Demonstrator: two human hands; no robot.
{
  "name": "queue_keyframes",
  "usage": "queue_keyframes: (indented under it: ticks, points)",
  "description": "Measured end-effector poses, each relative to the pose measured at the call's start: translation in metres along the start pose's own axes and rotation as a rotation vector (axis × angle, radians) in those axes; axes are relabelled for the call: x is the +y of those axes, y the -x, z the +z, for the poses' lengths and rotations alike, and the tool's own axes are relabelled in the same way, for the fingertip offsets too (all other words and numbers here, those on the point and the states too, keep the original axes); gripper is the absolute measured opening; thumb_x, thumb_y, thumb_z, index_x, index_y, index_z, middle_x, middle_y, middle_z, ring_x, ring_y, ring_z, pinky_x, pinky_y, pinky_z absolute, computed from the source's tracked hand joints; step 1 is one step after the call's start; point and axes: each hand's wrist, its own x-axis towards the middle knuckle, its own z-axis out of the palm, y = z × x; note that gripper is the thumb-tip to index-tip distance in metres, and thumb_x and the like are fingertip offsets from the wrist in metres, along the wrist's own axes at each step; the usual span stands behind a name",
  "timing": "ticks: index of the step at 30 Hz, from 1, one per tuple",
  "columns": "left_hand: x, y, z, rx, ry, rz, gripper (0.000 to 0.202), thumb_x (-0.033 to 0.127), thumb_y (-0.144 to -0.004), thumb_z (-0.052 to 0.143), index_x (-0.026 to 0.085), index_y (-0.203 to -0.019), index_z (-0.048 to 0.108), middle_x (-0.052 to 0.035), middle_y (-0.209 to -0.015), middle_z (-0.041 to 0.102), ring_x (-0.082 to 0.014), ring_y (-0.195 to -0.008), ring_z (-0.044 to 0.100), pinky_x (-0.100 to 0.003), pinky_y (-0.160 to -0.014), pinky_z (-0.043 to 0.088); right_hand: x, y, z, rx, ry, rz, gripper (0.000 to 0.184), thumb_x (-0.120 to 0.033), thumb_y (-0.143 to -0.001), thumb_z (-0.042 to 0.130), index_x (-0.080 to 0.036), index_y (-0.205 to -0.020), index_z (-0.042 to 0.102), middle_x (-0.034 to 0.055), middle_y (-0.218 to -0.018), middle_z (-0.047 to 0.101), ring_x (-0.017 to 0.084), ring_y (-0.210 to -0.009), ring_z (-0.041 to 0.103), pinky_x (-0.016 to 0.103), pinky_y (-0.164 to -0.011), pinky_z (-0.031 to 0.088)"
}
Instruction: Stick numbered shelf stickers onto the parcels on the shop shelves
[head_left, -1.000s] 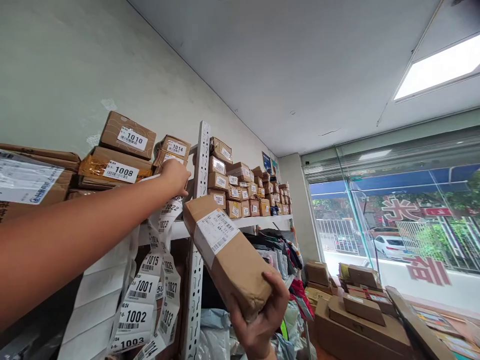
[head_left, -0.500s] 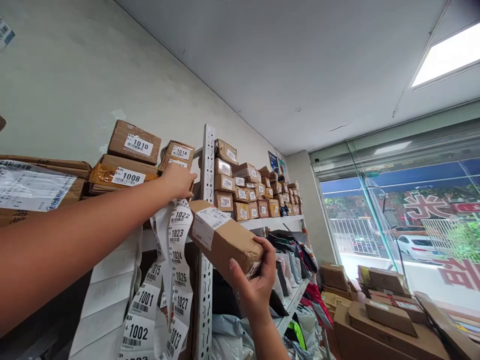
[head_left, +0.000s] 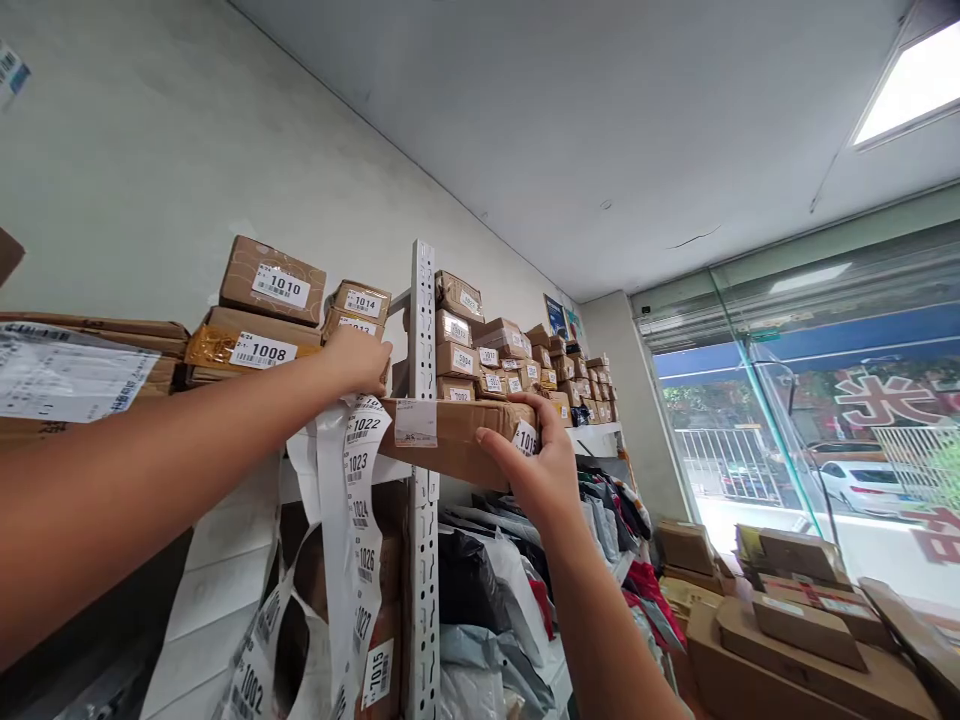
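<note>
My right hand (head_left: 541, 455) is wrapped round the end of a long brown cardboard box (head_left: 461, 430), thumb on the near side. A white label reading about 1015 (head_left: 526, 437) shows on that end, beside my fingers. The box lies nearly level in front of the white shelf post (head_left: 424, 560). My left hand (head_left: 358, 362) is closed next to the small stacked boxes marked 1014 (head_left: 362, 301) and 1013. From beneath it hangs a long looped strip of numbered labels (head_left: 360, 510); its fingertips are partly hidden.
Boxes marked 1010 (head_left: 274, 282) and 1008 (head_left: 259, 350) are stacked at left. Past the post, several labelled boxes (head_left: 517, 350) fill the upper shelf, with bagged parcels (head_left: 480, 590) below. More cartons (head_left: 795, 640) are piled at lower right, near the window.
The box in my right hand has swung from a slant to nearly level, and its labelled end now shows. My left hand has stayed in place while the label strip has shifted.
</note>
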Motion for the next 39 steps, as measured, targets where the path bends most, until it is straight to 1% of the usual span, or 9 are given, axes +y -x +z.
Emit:
queue_keyframes:
  ticks: [3,6,10,14,17,21,26,33,39]
  points:
    - [0.009,0.000,0.004,-0.004,-0.097,-0.076,0.051,0.050,-0.082,0.052,0.016,-0.120,0.055,-0.0194,-0.104,0.068,-0.0330,-0.099,0.061,-0.039,-0.078,0.045,0.006,0.005,0.000,0.025,-0.028,-0.028,0.046,-0.038,-0.057,0.069,-0.022,-0.098,0.058,0.0035,-0.094,0.064,0.022,-0.083,0.058,0.035,-0.075,0.048]
    - [0.020,0.000,0.009,0.009,-0.116,-0.149,0.043,0.041,-0.088,0.046,0.015,-0.123,0.051,-0.0206,-0.106,0.066,-0.0309,-0.094,0.062,-0.035,-0.071,0.046,0.015,0.010,0.000,0.050,-0.032,-0.029,0.049,-0.040,-0.057,0.070,-0.021,-0.101,0.058,0.0041,-0.096,0.063,0.022,-0.085,0.058,0.037,-0.078,0.048]
    - [0.024,-0.002,0.011,0.031,-0.145,-0.303,0.053,0.051,-0.086,0.048,0.014,-0.125,0.051,-0.0273,-0.124,0.052,-0.0320,-0.090,0.062,-0.034,-0.065,0.047,0.025,0.013,0.000,0.042,-0.041,-0.023,0.053,-0.042,-0.058,0.070,-0.021,-0.105,0.057,0.0046,-0.096,0.062,0.023,-0.084,0.057,0.040,-0.080,0.048]
    - [0.022,-0.004,0.006,0.013,-0.164,-0.407,0.076,0.065,-0.076,0.054,0.015,-0.131,0.047,-0.0323,-0.131,0.043,-0.0392,-0.102,0.056,-0.032,-0.061,0.046,0.029,0.014,0.001,0.064,-0.057,-0.060,0.052,-0.041,-0.059,0.071,-0.023,-0.106,0.057,0.0045,-0.099,0.061,0.022,-0.085,0.056,0.040,-0.083,0.047]
    - [0.024,-0.006,0.002,-0.023,-0.166,-0.453,0.078,0.064,-0.077,0.051,0.011,-0.134,0.043,-0.0359,-0.128,0.044,-0.0448,-0.111,0.049,-0.032,-0.061,0.045,0.027,0.016,0.002,0.063,-0.067,-0.058,0.051,-0.039,-0.060,0.070,-0.023,-0.106,0.057,0.0044,-0.101,0.061,0.022,-0.088,0.056,0.040,-0.085,0.046]
    - [0.030,-0.009,0.004,-0.019,-0.114,-0.499,0.078,0.059,-0.076,0.055,0.006,-0.132,0.042,-0.0394,-0.127,0.042,-0.0470,-0.111,0.048,-0.033,-0.061,0.046,0.023,0.019,0.002,0.067,-0.089,-0.081,0.049,-0.037,-0.061,0.070,-0.022,-0.105,0.056,0.0045,-0.103,0.061,0.022,-0.092,0.056,0.038,-0.087,0.046]
    - [0.034,-0.014,0.005,-0.017,-0.061,-0.565,0.073,0.052,-0.077,0.060,0.007,-0.132,0.042,-0.0361,-0.125,0.046,-0.0442,-0.112,0.047,-0.036,-0.066,0.046,0.024,0.024,0.005,0.099,-0.094,-0.068,0.048,-0.036,-0.061,0.069,-0.022,-0.105,0.056,0.0039,-0.100,0.061,0.022,-0.090,0.057,0.039,-0.086,0.047]
    - [0.024,-0.023,0.000,-0.078,-0.032,-0.593,0.078,0.058,-0.069,0.065,0.012,-0.130,0.046,-0.0289,-0.122,0.052,-0.0433,-0.112,0.046,-0.039,-0.068,0.048,0.020,0.021,0.008,0.117,-0.074,-0.080,0.048,-0.036,-0.060,0.069,-0.021,-0.104,0.057,0.0040,-0.099,0.063,0.022,-0.089,0.058,0.040,-0.087,0.046]
    - [0.020,-0.028,0.001,-0.088,-0.049,-0.606,0.078,0.055,-0.069,0.063,0.006,-0.128,0.050,-0.0296,-0.123,0.052,-0.0439,-0.112,0.045,-0.037,-0.066,0.047,0.009,0.007,0.011,0.063,0.018,-0.130,0.050,-0.037,-0.059,0.068,-0.022,-0.105,0.055,0.0063,-0.101,0.063,0.024,-0.089,0.059,0.043,-0.085,0.046]
